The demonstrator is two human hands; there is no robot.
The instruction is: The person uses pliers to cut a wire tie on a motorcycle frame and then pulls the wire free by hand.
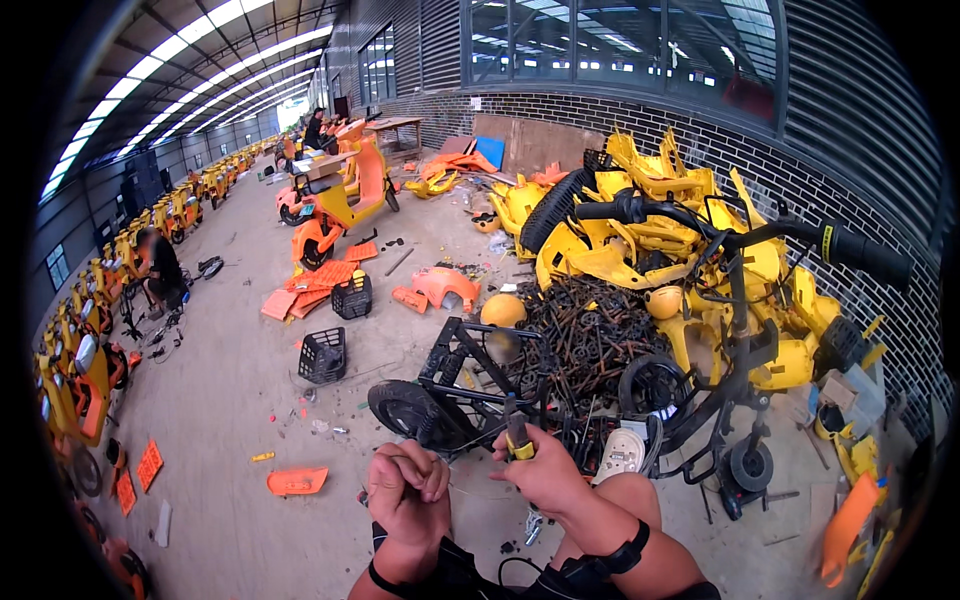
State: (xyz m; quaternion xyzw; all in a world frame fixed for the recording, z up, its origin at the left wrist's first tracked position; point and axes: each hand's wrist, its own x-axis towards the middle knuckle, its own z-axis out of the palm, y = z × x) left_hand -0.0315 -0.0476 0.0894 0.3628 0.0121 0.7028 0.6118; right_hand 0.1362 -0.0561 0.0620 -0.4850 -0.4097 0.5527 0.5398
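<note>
My right hand (548, 474) is closed around pliers (519, 438) with yellow-and-black handles, their dark jaws pointing up and away from me. My left hand (408, 488) is raised beside it with the fingers curled tightly together; whatever they may hold is hidden. Just beyond both hands lies a stripped black scooter frame (478, 376) with its rear wheel (408, 410) to the left. Its handlebar (780, 236) rises on the right, and the front wheel (750, 466) rests low on the floor.
A heap of dark metal parts (590, 335) lies behind the frame, with yellow body panels (600, 255) piled against the brick wall. Black baskets (322, 356) and orange panels (297, 481) are scattered leftward. An orange-yellow scooter (352, 190) stands farther off; another person (163, 268) crouches at left.
</note>
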